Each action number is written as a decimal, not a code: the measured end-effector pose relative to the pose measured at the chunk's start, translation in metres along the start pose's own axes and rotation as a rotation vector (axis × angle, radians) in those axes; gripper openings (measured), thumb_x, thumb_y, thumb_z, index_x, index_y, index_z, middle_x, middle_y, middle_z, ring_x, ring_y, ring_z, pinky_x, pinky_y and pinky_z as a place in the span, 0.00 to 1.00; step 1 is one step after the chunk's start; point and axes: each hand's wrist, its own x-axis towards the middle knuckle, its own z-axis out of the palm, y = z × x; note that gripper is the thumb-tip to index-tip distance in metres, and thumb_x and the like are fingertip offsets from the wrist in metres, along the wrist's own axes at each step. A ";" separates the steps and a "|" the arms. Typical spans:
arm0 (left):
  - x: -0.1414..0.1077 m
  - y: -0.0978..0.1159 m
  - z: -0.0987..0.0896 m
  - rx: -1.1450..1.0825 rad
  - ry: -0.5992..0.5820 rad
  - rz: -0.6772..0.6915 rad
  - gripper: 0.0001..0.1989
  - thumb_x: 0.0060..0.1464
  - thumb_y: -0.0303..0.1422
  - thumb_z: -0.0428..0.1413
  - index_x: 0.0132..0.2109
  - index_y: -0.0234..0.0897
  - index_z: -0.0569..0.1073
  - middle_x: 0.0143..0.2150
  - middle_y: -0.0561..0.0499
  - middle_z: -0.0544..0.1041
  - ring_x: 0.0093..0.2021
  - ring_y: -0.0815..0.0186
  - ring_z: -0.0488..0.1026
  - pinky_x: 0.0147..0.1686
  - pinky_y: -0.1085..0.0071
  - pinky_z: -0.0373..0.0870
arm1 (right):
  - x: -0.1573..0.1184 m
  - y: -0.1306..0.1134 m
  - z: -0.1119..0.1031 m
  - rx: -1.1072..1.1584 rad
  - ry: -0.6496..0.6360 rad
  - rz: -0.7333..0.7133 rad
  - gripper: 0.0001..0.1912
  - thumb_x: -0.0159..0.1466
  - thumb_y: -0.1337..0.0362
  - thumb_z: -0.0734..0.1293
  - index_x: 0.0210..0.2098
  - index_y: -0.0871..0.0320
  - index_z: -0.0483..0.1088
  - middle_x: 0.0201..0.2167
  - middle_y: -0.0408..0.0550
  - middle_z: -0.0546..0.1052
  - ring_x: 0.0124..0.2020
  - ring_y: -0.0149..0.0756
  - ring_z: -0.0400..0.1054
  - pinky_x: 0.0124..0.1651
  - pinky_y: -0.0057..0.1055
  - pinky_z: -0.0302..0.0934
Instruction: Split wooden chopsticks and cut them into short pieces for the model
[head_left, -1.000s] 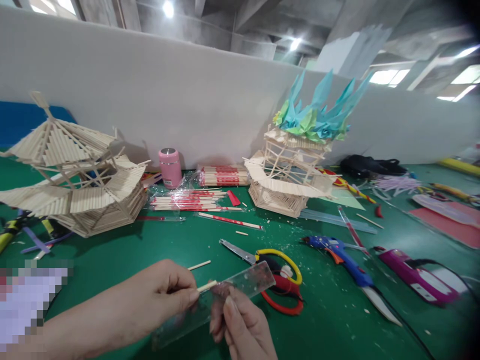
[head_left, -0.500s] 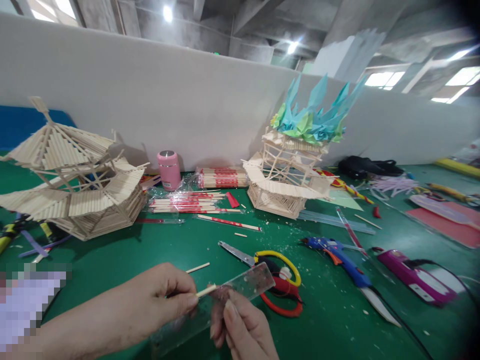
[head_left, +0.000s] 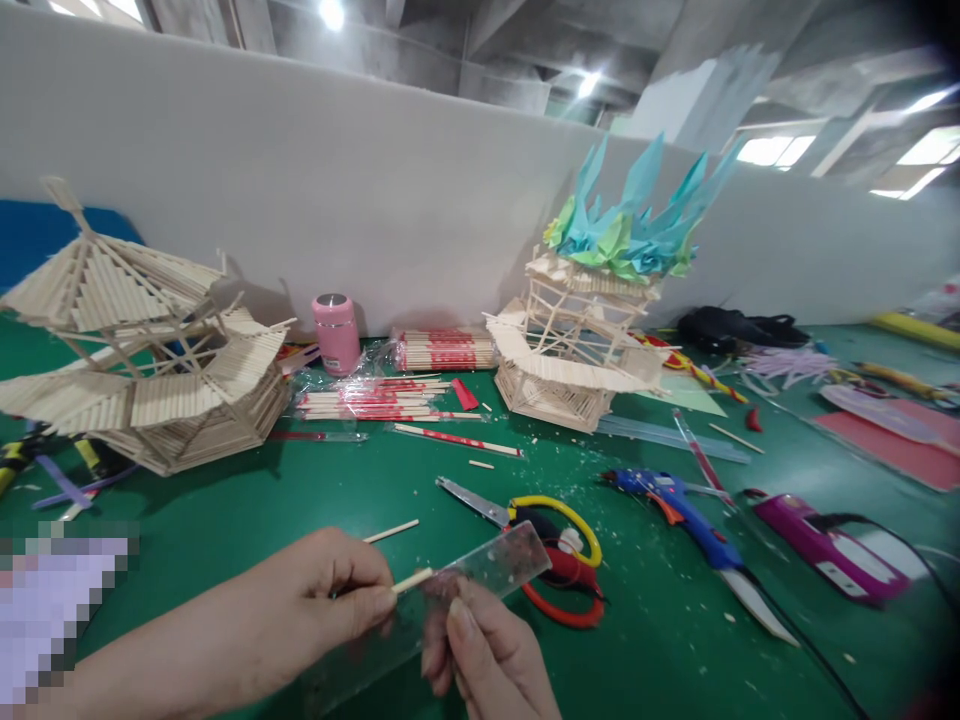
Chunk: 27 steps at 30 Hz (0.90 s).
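Between thumb and fingers, my left hand (head_left: 330,595) pinches a short wooden stick (head_left: 412,580) that points right. My right hand (head_left: 487,640) is closed on a clear plastic strip (head_left: 510,560), which slants from lower left to upper right and passes behind the fingers. The stick's tip is close to the right fingertips, over the strip. Another wooden stick (head_left: 391,531) lies on the green table just beyond my left hand. Scissors (head_left: 562,510) with yellow and red handles lie beyond the strip's right end.
Stick-built pavilions stand at left (head_left: 172,410) and centre right (head_left: 577,365), the latter topped with blue paper. Wrapped chopsticks (head_left: 375,400) and a pink bottle (head_left: 337,335) are at the back. A blue glue gun (head_left: 675,510) and magenta device (head_left: 825,550) lie right.
The view has shifted slightly. Both hands keep nearly the same pose, with the stick and the clear strip still held.
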 end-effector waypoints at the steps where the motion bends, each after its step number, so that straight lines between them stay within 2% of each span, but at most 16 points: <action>1: 0.000 0.000 0.000 0.006 0.007 -0.004 0.13 0.51 0.39 0.44 0.25 0.38 0.64 0.23 0.58 0.63 0.27 0.70 0.60 0.26 0.75 0.57 | 0.000 -0.001 0.000 -0.004 -0.001 -0.007 0.20 0.53 0.49 0.65 0.26 0.62 0.73 0.14 0.41 0.65 0.16 0.23 0.54 0.19 0.21 0.47; 3: 0.001 -0.001 0.001 0.015 0.017 -0.002 0.13 0.52 0.39 0.44 0.26 0.38 0.64 0.23 0.58 0.63 0.27 0.70 0.60 0.26 0.74 0.57 | 0.000 -0.002 0.000 -0.024 -0.009 0.001 0.21 0.53 0.48 0.65 0.26 0.62 0.73 0.14 0.41 0.66 0.15 0.22 0.54 0.18 0.20 0.47; 9: 0.002 -0.005 0.004 -0.013 -0.003 -0.002 0.14 0.52 0.41 0.43 0.25 0.38 0.61 0.22 0.59 0.59 0.23 0.71 0.58 0.22 0.75 0.55 | -0.003 -0.005 -0.001 0.001 -0.044 0.188 0.22 0.53 0.47 0.64 0.32 0.62 0.72 0.10 0.40 0.66 0.09 0.21 0.50 0.14 0.19 0.44; 12: 0.001 -0.005 0.005 0.006 0.005 0.005 0.15 0.53 0.41 0.42 0.24 0.38 0.61 0.21 0.59 0.57 0.23 0.71 0.56 0.23 0.75 0.55 | -0.004 -0.006 -0.001 0.053 -0.043 0.190 0.21 0.52 0.49 0.65 0.33 0.61 0.71 0.11 0.41 0.69 0.09 0.21 0.53 0.14 0.19 0.47; 15: 0.000 -0.002 0.007 0.024 0.020 -0.006 0.15 0.52 0.41 0.42 0.25 0.38 0.64 0.22 0.58 0.58 0.23 0.71 0.56 0.23 0.75 0.56 | -0.003 -0.006 -0.001 0.054 -0.023 0.186 0.19 0.50 0.52 0.68 0.32 0.61 0.70 0.12 0.41 0.70 0.09 0.22 0.56 0.15 0.20 0.51; 21: -0.001 0.006 0.012 0.065 0.085 -0.056 0.17 0.49 0.44 0.42 0.26 0.38 0.68 0.23 0.57 0.61 0.25 0.69 0.59 0.24 0.75 0.58 | -0.004 -0.003 0.007 0.031 0.059 0.162 0.18 0.45 0.53 0.71 0.29 0.60 0.70 0.10 0.35 0.63 0.10 0.23 0.54 0.13 0.20 0.52; 27: -0.003 0.005 0.013 0.052 0.072 -0.031 0.17 0.50 0.43 0.41 0.26 0.38 0.66 0.22 0.57 0.58 0.25 0.69 0.57 0.24 0.74 0.57 | -0.003 0.000 0.011 0.026 0.084 0.115 0.16 0.46 0.53 0.71 0.27 0.59 0.70 0.11 0.36 0.63 0.12 0.24 0.55 0.15 0.21 0.54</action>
